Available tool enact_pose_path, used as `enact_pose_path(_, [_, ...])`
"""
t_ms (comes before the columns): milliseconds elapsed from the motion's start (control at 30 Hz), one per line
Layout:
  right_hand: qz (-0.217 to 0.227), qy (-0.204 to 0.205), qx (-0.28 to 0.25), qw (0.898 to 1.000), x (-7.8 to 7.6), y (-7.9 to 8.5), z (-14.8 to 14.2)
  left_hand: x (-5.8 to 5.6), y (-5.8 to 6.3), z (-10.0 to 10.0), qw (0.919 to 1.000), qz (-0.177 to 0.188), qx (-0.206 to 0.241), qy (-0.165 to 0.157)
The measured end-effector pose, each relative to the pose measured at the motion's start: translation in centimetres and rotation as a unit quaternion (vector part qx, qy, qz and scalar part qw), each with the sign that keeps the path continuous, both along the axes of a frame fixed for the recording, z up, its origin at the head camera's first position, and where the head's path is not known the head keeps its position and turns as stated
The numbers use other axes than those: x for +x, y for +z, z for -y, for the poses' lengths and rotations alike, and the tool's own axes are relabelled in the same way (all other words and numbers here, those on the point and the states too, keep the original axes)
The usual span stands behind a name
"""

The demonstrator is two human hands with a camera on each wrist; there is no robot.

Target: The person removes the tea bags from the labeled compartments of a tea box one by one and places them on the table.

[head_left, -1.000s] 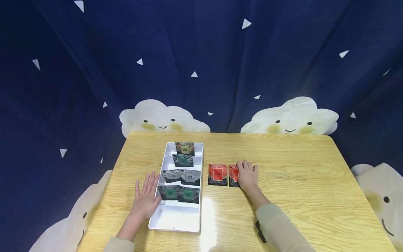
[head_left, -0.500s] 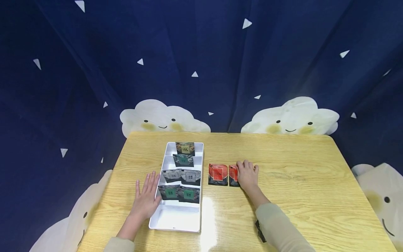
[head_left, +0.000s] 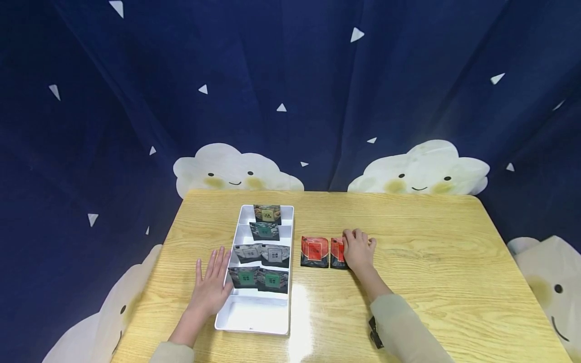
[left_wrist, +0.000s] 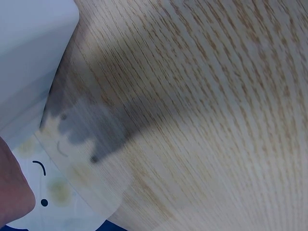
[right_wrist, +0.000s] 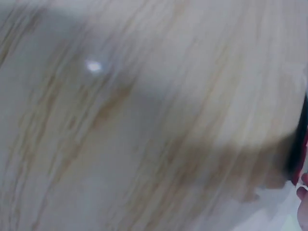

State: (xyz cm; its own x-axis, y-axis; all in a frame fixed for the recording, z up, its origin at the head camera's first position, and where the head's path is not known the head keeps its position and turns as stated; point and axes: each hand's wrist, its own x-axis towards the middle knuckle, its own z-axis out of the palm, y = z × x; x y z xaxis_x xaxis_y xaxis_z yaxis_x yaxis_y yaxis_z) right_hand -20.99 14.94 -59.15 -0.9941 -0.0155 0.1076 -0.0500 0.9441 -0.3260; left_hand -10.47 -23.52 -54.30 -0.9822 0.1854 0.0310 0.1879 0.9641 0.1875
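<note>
My left hand (head_left: 211,290) lies with fingers spread along the left side of a white divided tray (head_left: 251,315), its thumb at the rim. In the left wrist view, part of the hand (left_wrist: 14,192) shows beside the tray's wall (left_wrist: 33,62). With bent fingers, my right hand (head_left: 359,253) grips the right part of a red and black packet (head_left: 337,252) on the table, hiding that part. Fingertips (right_wrist: 303,192) and the packet's dark edge (right_wrist: 298,149) show at the right border of the right wrist view. A matching packet (head_left: 314,251) lies flat to the left.
Packets stand in the tray's compartments: a brown one (head_left: 267,214), a dark green one (head_left: 264,231), grey ones (head_left: 275,254) and green-labelled ones (head_left: 272,279). The nearest compartment holds none. The wooden table (head_left: 431,252) extends right, with a dark curtain (head_left: 317,101) behind.
My right hand has shifted slightly to the right, uncovering a little more of the packet. The left hand, the tray and the other packet look the same.
</note>
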Motion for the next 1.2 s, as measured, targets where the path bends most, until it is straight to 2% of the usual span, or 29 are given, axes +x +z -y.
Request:
enact_pose_path(267, [-0.066,0.034,-0.041,0.996,0.9,2.4,1.9,-0.1,0.0,0.0,0.9998,0.015,-0.007,0.003])
enact_pose_path(533, [-0.151,0.100,-0.040,0.983,2.7,4.7,5.5,0.0,0.2,-0.1,0.9999,0.010,0.000,0.003])
enact_pose_path(833, [-0.164,0.178,-0.011,0.970,5.1,6.6,9.2,0.0,0.2,-0.1,0.9999,0.008,0.006,0.003])
enact_pose_path(1000, [-0.157,0.222,0.006,0.962,6.1,7.0,10.8,0.0,0.1,-0.1,0.9999,0.006,0.009,0.003])
enact_pose_path(1200, [-0.144,0.249,0.027,0.957,6.7,7.2,12.6,0.0,0.2,0.0,0.9999,0.011,0.001,0.004])
